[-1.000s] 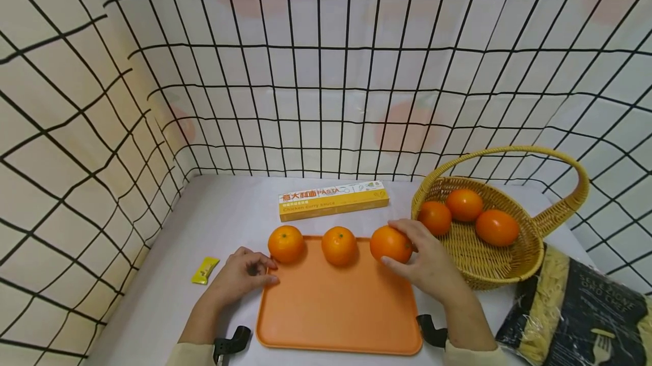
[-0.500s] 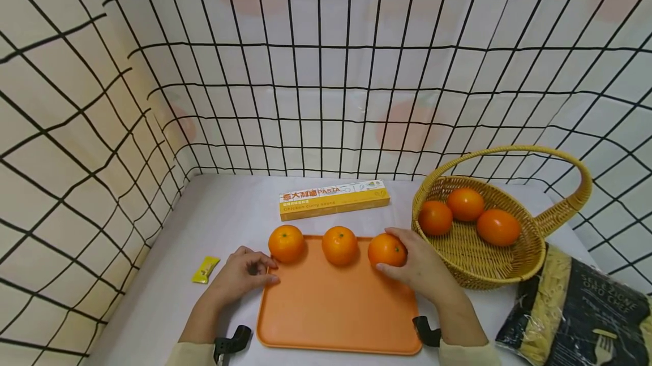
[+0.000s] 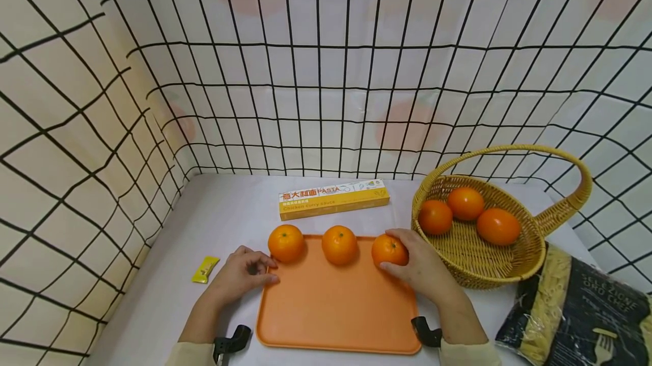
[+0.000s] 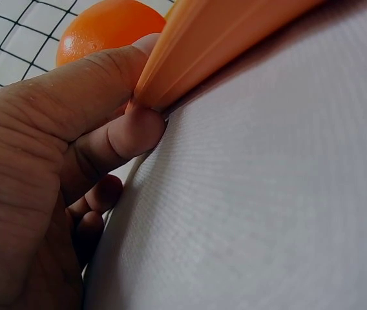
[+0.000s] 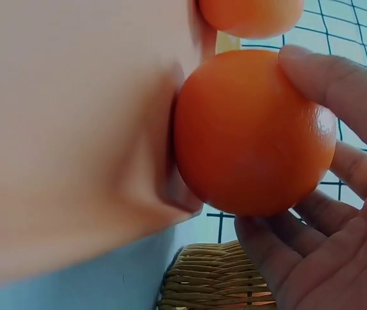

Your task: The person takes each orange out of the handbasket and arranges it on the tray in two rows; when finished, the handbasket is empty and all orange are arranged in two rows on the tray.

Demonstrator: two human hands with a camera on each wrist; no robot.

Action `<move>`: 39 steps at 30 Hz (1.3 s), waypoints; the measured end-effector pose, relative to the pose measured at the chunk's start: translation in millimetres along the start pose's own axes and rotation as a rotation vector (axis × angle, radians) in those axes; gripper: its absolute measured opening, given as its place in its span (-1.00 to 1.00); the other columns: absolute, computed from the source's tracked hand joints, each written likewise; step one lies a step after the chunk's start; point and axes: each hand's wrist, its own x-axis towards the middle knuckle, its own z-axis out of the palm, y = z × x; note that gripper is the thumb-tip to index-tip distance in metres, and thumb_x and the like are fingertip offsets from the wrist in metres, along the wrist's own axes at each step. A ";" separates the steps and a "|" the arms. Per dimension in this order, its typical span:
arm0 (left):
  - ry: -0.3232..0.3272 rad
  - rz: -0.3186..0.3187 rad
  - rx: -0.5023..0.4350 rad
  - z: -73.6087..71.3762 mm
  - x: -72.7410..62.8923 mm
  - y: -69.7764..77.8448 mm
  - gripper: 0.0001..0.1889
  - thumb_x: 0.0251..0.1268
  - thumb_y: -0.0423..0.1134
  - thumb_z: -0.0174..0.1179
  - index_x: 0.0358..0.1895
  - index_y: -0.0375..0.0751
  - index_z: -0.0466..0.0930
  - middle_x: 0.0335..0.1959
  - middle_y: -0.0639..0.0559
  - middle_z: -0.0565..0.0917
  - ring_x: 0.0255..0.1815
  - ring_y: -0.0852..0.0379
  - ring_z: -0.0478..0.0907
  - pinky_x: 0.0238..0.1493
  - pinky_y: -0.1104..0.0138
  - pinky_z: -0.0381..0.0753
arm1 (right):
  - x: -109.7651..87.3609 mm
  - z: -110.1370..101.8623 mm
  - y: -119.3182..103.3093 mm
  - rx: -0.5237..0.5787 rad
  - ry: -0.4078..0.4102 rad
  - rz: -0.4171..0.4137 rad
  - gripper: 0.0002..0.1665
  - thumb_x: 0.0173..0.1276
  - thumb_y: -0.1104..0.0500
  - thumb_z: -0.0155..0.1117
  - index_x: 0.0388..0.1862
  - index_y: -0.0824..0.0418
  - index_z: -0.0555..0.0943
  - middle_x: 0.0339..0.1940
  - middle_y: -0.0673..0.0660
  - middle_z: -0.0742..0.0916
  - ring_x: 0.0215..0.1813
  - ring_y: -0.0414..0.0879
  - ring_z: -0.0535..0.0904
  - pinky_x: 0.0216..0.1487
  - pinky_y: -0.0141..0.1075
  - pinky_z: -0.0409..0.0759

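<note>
An orange tray lies on the white table. Its left edge is pinched between thumb and finger of my left hand, as the left wrist view shows. Two oranges, one at the far left corner and one at the middle of the far edge, sit on the tray. At the far right corner my right hand grips a third orange, thumb on the near side and fingers behind. That orange touches the tray's surface in the right wrist view.
A wicker basket with a tall handle stands at the right, holding three orange-red fruits. Behind the tray lies a yellow pasta box. A black bag of pasta is at the near right, a small yellow packet at the left.
My right hand has moved the third orange slightly left and down onto the tray's far right corner, then a touch back right. The left hand has stayed at the tray edge.
</note>
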 end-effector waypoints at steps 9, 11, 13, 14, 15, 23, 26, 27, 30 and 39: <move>0.007 -0.018 0.013 0.9 0.5 0.0 -0.78 -0.02 0.06 0.59 -0.32 0.27 0.74 -0.34 0.14 0.52 -0.08 0.10 0.34 -0.03 0.16 0.21 | 1.3 3.6 0.0 0.023 -0.025 0.049 -0.12 0.32 -0.01 0.48 0.53 0.10 0.31 0.49 0.26 0.44 0.42 0.24 0.44 0.40 0.28 0.36; 0.008 -0.022 0.014 0.3 0.4 0.9 -0.78 -0.02 0.06 0.59 -0.32 0.26 0.75 -0.34 0.13 0.52 -0.08 0.10 0.34 -0.04 0.16 0.22 | 1.3 4.5 0.2 0.023 -0.038 0.065 -0.08 0.35 -0.03 0.45 0.57 0.11 0.25 0.51 0.29 0.40 0.45 0.26 0.41 0.41 0.29 0.34; 0.006 -0.024 0.014 -0.4 0.0 1.9 -0.78 -0.02 0.06 0.59 -0.32 0.27 0.75 -0.34 0.13 0.52 -0.08 0.10 0.33 -0.05 0.17 0.22 | 1.4 5.1 0.7 0.020 -0.040 0.076 -0.05 0.36 -0.03 0.44 0.60 0.11 0.20 0.52 0.31 0.38 0.46 0.27 0.40 0.43 0.29 0.33; 0.006 -0.025 0.015 -0.5 0.0 2.1 -0.78 -0.02 0.06 0.59 -0.32 0.28 0.74 -0.34 0.14 0.52 -0.08 0.10 0.33 -0.05 0.17 0.22 | 1.3 5.2 0.7 0.017 -0.039 0.077 -0.05 0.36 -0.02 0.44 0.60 0.11 0.19 0.52 0.31 0.38 0.46 0.27 0.40 0.42 0.30 0.33; 0.006 -0.026 0.016 -0.7 -0.1 2.4 -0.78 -0.02 0.06 0.59 -0.32 0.28 0.74 -0.34 0.14 0.52 -0.07 0.10 0.33 -0.04 0.17 0.22 | 1.5 5.3 0.9 0.013 -0.037 0.075 -0.05 0.36 -0.02 0.44 0.60 0.12 0.19 0.52 0.32 0.38 0.46 0.27 0.40 0.42 0.30 0.33; 0.006 -0.021 0.023 -1.0 -0.4 3.9 -0.78 -0.01 0.07 0.59 -0.31 0.26 0.75 -0.34 0.15 0.53 -0.07 0.11 0.34 -0.02 0.16 0.21 | 2.3 6.2 2.5 0.036 -0.035 0.071 -0.05 0.38 0.01 0.43 0.61 0.13 0.17 0.55 0.29 0.34 0.49 0.26 0.35 0.47 0.29 0.27; 0.009 -0.016 0.024 -0.7 -1.1 3.9 -0.78 -0.01 0.07 0.59 -0.31 0.24 0.75 -0.34 0.14 0.53 -0.08 0.12 0.33 -0.02 0.16 0.21 | 2.4 6.9 4.0 0.044 -0.035 0.074 -0.05 0.38 0.00 0.43 0.61 0.11 0.16 0.57 0.27 0.32 0.52 0.27 0.32 0.48 0.30 0.24; 0.011 -0.015 0.024 -0.6 -1.4 4.0 -0.78 -0.01 0.07 0.59 -0.31 0.24 0.75 -0.34 0.15 0.53 -0.08 0.12 0.33 -0.03 0.16 0.21 | 2.4 6.9 4.3 0.046 -0.037 0.077 -0.05 0.38 -0.01 0.43 0.61 0.10 0.16 0.58 0.27 0.30 0.54 0.27 0.30 0.49 0.30 0.23; 0.017 -0.010 0.025 0.1 -1.7 3.6 -0.78 -0.02 0.06 0.59 -0.31 0.24 0.75 -0.35 0.15 0.53 -0.09 0.12 0.33 -0.03 0.16 0.21 | 2.7 6.8 4.9 0.050 -0.038 0.083 -0.04 0.38 -0.01 0.43 0.62 0.08 0.15 0.61 0.26 0.27 0.58 0.29 0.24 0.51 0.30 0.19; 0.011 -0.009 0.033 -0.1 -1.3 5.1 -0.77 -0.02 0.07 0.59 -0.31 0.24 0.75 -0.35 0.15 0.53 -0.08 0.12 0.33 -0.02 0.15 0.21 | 1.5 3.6 3.9 0.053 -0.043 0.074 0.01 0.37 -0.09 0.43 0.63 0.09 0.13 0.64 0.28 0.23 0.60 0.32 0.21 0.50 0.33 0.17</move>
